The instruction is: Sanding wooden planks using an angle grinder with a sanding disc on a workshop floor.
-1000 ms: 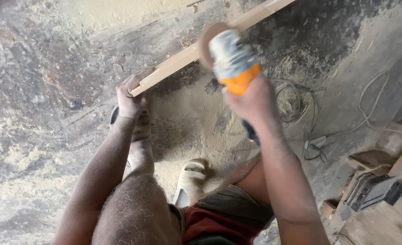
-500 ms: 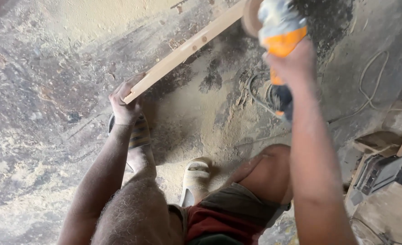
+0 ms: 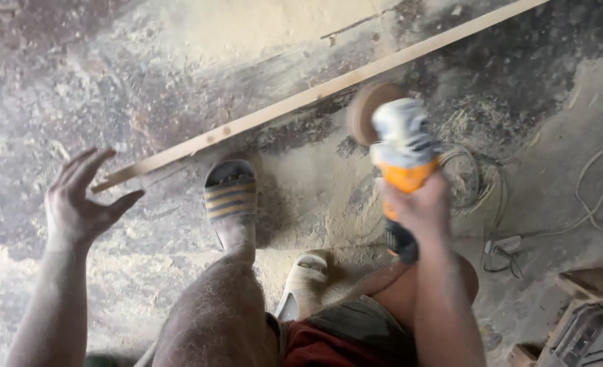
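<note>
A long pale wooden strip [image 3: 315,95] lies on the dusty floor, running from lower left to the upper right corner. My left hand [image 3: 77,200] hovers open beside its near end, fingers spread, not touching it. My right hand [image 3: 420,207] grips an orange and grey angle grinder [image 3: 400,153] whose round sanding disc [image 3: 369,112] hangs just below the strip's middle. My foot in a striped sandal [image 3: 230,194] stands close to the strip, my other foot in a pale sandal [image 3: 305,278] behind it.
Sawdust covers the concrete floor [image 3: 281,27]. A coiled cable [image 3: 468,180] and a light cord [image 3: 587,197] trail to the right. Wooden blocks and a dark machine [image 3: 587,333] sit at the lower right corner.
My left hand has let go of the strip's end, and the strip now lies flat on the floor. The grinder has come down and back from the strip.
</note>
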